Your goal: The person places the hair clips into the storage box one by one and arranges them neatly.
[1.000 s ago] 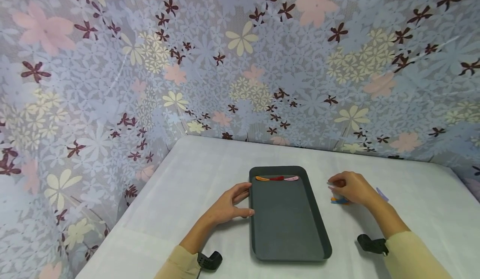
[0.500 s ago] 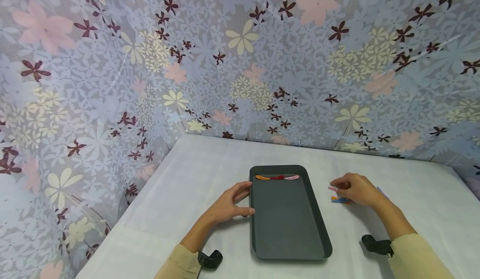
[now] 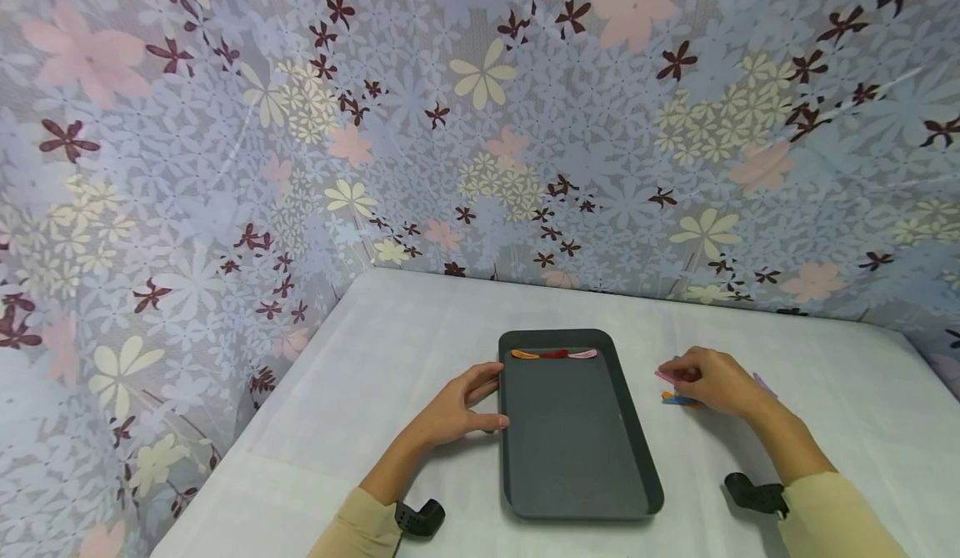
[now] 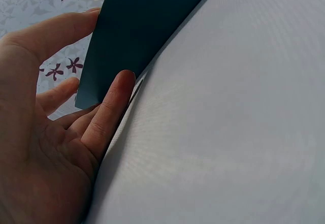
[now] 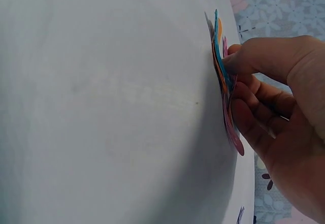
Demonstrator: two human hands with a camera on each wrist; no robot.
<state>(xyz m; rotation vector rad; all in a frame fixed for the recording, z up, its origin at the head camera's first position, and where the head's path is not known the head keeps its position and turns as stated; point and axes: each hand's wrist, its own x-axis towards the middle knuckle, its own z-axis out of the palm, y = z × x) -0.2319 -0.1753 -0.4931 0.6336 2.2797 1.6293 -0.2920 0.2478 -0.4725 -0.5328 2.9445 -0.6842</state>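
A left hand [image 3: 453, 412], thumb and fingers spread, touches a gray rectangular tray [image 3: 573, 449] holding three strips [image 3: 554, 354]; the right hand [image 3: 711, 379] pinches a pink strip [image 3: 664, 376].

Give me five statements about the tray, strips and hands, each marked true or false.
The left hand touches the left side of the dark gray tray. True.
The strips in the tray lie at its near end. False: the orange strip, red strip and pink strip lie at its far end.
Of those three, the red strip is in the middle. True.
The right hand is over the tray. False: it is right of the tray.
A purple strip lies outside the tray. True.
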